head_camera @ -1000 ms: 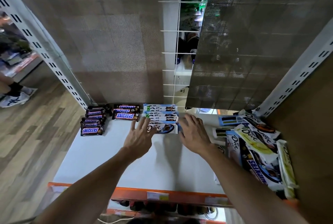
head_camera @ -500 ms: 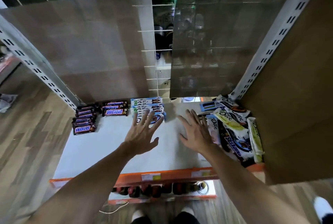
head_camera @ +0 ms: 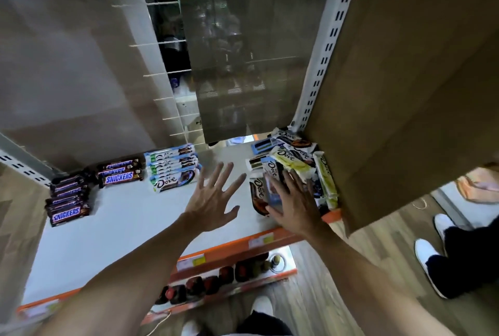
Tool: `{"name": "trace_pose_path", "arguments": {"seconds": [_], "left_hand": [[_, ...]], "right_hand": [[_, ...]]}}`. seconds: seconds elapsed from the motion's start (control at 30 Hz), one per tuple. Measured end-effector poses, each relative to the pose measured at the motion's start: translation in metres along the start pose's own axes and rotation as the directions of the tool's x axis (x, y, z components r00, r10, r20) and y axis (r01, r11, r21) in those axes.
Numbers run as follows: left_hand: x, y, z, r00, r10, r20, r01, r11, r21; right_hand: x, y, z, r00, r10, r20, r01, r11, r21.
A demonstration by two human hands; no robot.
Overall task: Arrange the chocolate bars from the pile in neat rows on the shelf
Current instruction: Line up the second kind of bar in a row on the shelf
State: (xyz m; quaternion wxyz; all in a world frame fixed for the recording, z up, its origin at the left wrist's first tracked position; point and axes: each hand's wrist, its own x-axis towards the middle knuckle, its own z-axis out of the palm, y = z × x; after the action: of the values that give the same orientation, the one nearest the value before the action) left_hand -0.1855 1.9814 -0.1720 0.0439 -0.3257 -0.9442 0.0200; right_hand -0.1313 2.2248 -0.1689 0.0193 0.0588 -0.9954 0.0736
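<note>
A jumbled pile of Dove bars [head_camera: 293, 158] lies at the right end of the white shelf [head_camera: 113, 227], against the cardboard side wall. My right hand [head_camera: 294, 200] lies flat with spread fingers on the near bars of that pile. My left hand [head_camera: 213, 195] hovers open, fingers spread, over the bare shelf middle and holds nothing. At the back stands a neat stack of blue-and-white Dove bars [head_camera: 172, 167]. Left of it sit two groups of Snickers bars [head_camera: 120, 172], one farther left [head_camera: 67, 200].
A cardboard box wall [head_camera: 405, 92] closes the right side, beside a white slotted upright [head_camera: 324, 52]. The shelf's orange front edge [head_camera: 243, 244] carries price tags. Bottles stand on the lower shelf [head_camera: 216, 279]. Another person's white shoes [head_camera: 432, 254] are on the floor at right.
My right hand moved right from the shelf middle onto the Dove pile. My left hand drew back from the blue Dove stack. The view swung left and down.
</note>
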Motion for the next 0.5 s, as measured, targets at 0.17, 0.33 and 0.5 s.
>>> {"name": "trace_pose_path", "arguments": {"seconds": [0.17,0.33,0.5], "left_hand": [[0.023,0.032,0.002,0.995,0.077,0.058,-0.078,0.997,0.016],[0.041,0.054,0.002,0.988,0.132,0.083,-0.135,0.991,0.024],[0.060,0.069,0.005,0.983,0.155,0.101,-0.158,0.987,0.025]], "right_hand": [[-0.023,0.035,-0.001,0.995,0.099,0.011,-0.099,0.995,-0.016],[-0.034,0.061,-0.007,0.985,0.169,-0.025,-0.170,0.984,-0.044],[-0.032,0.079,-0.011,0.972,0.230,-0.053,-0.234,0.969,-0.080]]}}
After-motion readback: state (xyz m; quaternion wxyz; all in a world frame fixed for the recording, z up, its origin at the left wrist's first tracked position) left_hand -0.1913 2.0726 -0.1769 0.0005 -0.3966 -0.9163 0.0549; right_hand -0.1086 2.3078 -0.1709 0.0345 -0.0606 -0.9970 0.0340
